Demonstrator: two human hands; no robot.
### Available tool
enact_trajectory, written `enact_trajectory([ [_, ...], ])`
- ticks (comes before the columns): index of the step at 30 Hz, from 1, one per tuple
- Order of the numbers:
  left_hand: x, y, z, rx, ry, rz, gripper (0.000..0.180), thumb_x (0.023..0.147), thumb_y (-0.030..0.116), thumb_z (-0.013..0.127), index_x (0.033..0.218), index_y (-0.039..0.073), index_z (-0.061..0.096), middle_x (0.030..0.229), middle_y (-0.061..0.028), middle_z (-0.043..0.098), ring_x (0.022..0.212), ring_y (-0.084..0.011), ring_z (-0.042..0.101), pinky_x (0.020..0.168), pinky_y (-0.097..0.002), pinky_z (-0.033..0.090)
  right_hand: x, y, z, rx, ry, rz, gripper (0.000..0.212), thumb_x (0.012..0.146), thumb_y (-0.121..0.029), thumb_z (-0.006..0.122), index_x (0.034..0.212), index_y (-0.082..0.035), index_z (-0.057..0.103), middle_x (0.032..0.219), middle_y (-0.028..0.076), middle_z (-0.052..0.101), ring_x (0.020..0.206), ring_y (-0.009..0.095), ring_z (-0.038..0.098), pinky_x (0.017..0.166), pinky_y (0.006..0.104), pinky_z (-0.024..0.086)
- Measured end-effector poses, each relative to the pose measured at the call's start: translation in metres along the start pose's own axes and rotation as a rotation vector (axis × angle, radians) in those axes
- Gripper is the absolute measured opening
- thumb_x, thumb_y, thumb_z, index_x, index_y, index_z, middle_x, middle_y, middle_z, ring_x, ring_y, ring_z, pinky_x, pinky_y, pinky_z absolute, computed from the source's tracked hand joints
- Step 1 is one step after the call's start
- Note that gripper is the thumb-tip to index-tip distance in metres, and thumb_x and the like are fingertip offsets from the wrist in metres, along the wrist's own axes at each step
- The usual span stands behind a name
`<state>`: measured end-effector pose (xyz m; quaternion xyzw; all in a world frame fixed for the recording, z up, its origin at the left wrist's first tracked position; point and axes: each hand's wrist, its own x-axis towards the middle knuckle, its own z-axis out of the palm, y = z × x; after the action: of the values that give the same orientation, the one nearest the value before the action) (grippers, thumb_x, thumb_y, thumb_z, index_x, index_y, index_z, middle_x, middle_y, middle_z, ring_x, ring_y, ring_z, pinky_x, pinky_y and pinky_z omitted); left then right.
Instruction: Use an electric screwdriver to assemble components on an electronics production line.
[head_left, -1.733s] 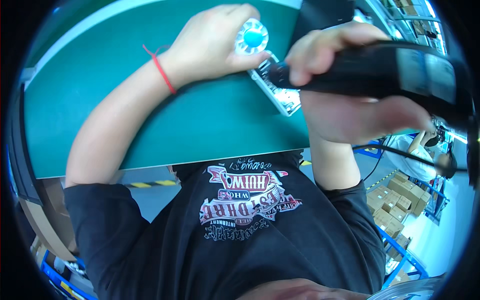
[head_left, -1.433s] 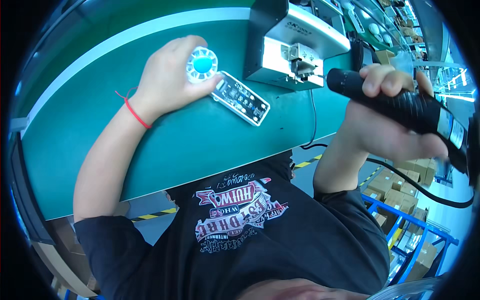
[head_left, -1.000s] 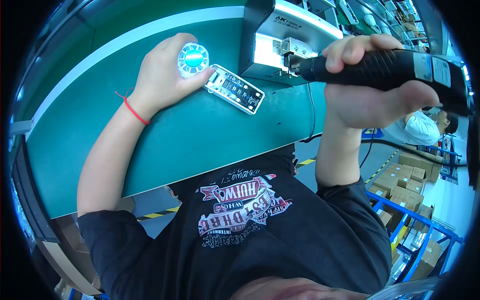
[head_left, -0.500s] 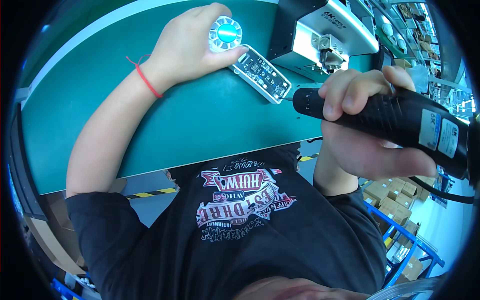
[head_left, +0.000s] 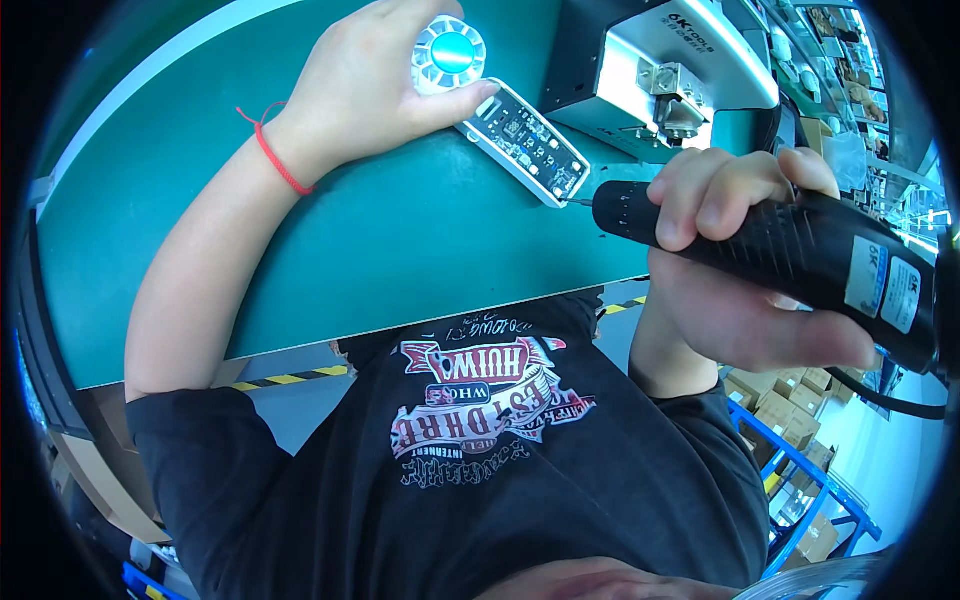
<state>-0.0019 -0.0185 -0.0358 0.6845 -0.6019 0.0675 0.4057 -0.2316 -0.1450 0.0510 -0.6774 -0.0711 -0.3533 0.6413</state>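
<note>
Green counter (head_left: 400, 240): left fingers (head_left: 462, 105) curl round a blue-centred disc (head_left: 452, 54); between them and right fingers (head_left: 735, 195), wrapped round a driver (head_left: 780, 245), lies a circuit-board unit (head_left: 535, 145); weak bracing could let the bit (head_left: 579, 202) skid.

Hands: we counted two, one left hand (head_left: 368, 88) and one right hand (head_left: 722, 295).
Black power screwdriver (head_left: 780, 248): we saw one.
Stickers (head_left: 866, 276) on its body: we made out two.
Narrow white case with circuit board (head_left: 532, 145): we counted one.
Round white part with blue centre (head_left: 452, 53): we saw one.
Silver-and-black machine (head_left: 690, 48): we counted one.
Red wrist string (head_left: 278, 166): we noted one.
Green tabletop (head_left: 400, 240): we counted one.
Striped floor tape (head_left: 292, 378): we saw two stretches.
Cardboard boxes (head_left: 780, 412): we saw several, too overlapped to count.
</note>
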Motion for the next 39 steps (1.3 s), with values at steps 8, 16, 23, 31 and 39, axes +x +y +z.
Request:
enact_trajectory([
  [8, -0.004, 0.004, 0.002, 0.003, -0.041, -0.114, 0.049, 0.076, 0.036, 0.083, 0.105, 0.004, 0.061, 0.089, -0.0120, 0.067, 0.075, -0.0265, 0.065, 0.067, -0.0328, 0.054, 0.001, 0.010, -0.004, 0.044, -0.178, -0.020, 0.105, 0.082, -0.092, 0.041, 0.140, -0.005, 0.049, 0.087, 0.005, 0.063, 0.065, 0.017, 0.061, 0.071, 0.0368, 0.050],
  [16, -0.001, 0.005, 0.001, 0.075, -0.074, -0.140, 0.056, 0.079, 0.045, 0.083, 0.114, 0.005, 0.064, 0.095, -0.0121, 0.072, 0.075, -0.0240, 0.071, 0.064, -0.0286, 0.058, 0.008, -0.023, -0.031, 0.167, -0.010, -0.074, 0.093, 0.085, -0.085, 0.047, 0.134, -0.006, 0.053, 0.087, 0.004, 0.062, 0.065, 0.015, 0.060, 0.071, 0.0376, 0.048],
  [23, -0.004, -0.003, 0.001, 0.071, -0.075, -0.066, 0.050, 0.079, 0.034, 0.084, 0.113, 0.003, 0.063, 0.097, -0.0143, 0.072, 0.079, -0.0235, 0.073, 0.063, -0.0276, 0.060, -0.006, -0.028, -0.048, 0.151, -0.004, -0.081, 0.094, 0.086, -0.084, 0.047, 0.136, -0.004, 0.052, 0.088, 0.003, 0.062, 0.068, 0.015, 0.061, 0.074, 0.0386, 0.048],
  [31, -0.010, -0.005, 0.006, 0.050, -0.021, -0.077, 0.055, 0.075, 0.046, 0.084, 0.109, 0.006, 0.065, 0.094, -0.0122, 0.071, 0.073, -0.0263, 0.070, 0.062, -0.0308, 0.058, -0.023, -0.026, -0.062, 0.012, 0.052, -0.065, 0.097, 0.086, -0.086, 0.045, 0.140, -0.005, 0.050, 0.087, 0.003, 0.062, 0.067, 0.015, 0.060, 0.073, 0.0386, 0.048],
  [39, -0.002, 0.002, 0.002, 0.008, -0.022, 0.035, 0.050, 0.077, 0.030, 0.085, 0.113, 0.003, 0.063, 0.098, -0.0146, 0.072, 0.080, -0.0252, 0.073, 0.063, -0.0275, 0.060, -0.015, -0.014, -0.008, 0.061, 0.010, -0.099, 0.103, 0.084, -0.089, 0.041, 0.142, -0.005, 0.048, 0.085, 0.004, 0.061, 0.064, 0.016, 0.060, 0.070, 0.0379, 0.049],
])
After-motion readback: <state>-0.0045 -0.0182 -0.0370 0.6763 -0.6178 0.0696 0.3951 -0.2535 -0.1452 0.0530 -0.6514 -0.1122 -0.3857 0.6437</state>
